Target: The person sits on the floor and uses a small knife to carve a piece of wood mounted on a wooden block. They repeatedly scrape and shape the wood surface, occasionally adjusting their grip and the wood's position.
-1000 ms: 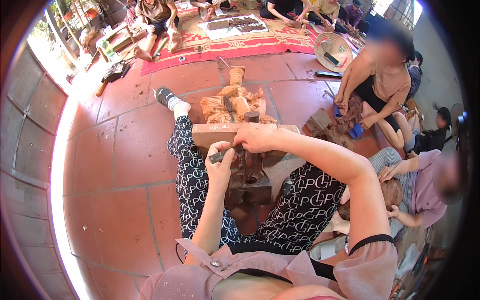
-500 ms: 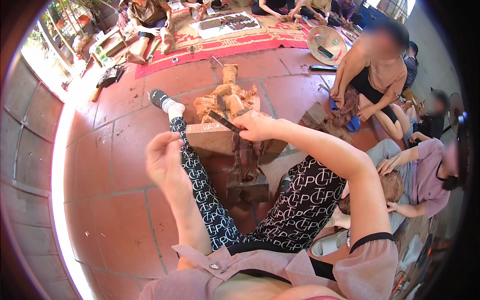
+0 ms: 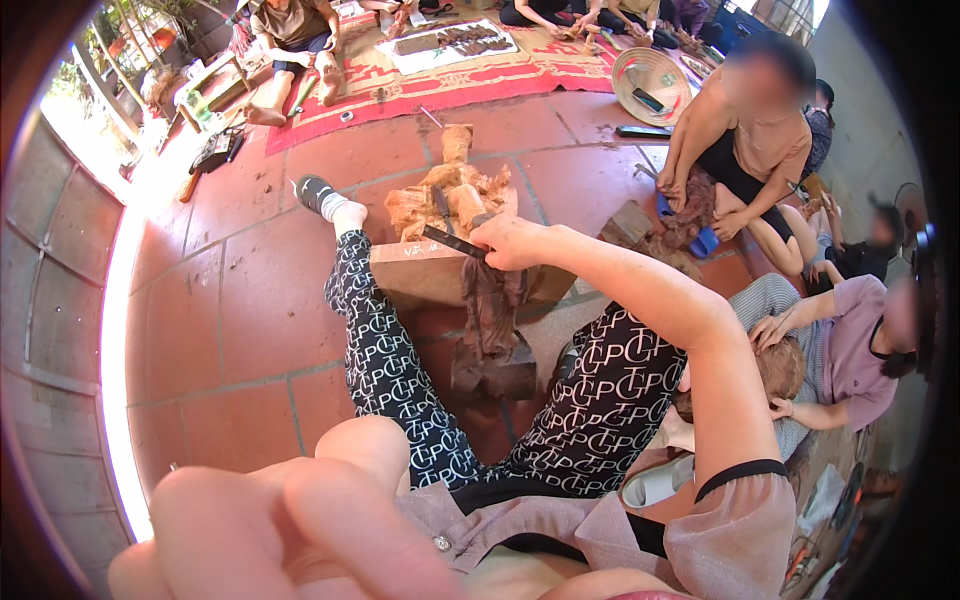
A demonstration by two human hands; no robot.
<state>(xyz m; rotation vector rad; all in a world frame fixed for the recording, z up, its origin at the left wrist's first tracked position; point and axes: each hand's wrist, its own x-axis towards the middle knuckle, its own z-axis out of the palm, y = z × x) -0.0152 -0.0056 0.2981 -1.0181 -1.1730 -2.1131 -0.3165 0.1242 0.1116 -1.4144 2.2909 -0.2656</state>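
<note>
At the dark carving (image 3: 492, 318), the right hand (image 3: 508, 243) pinches a flat bar (image 3: 450, 240). Nearer the camera than it, the left hand (image 3: 285, 525) bends its fingers, grip unclear.

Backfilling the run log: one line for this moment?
left hand: close to camera | right hand: holds dark tool | dark carving: between legs

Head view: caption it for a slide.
Right hand holding a dark strip by the top of a brown carved statue; left hand in the foreground.

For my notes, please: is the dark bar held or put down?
Held: the right hand grips the dark bar; one end protrudes.
</note>
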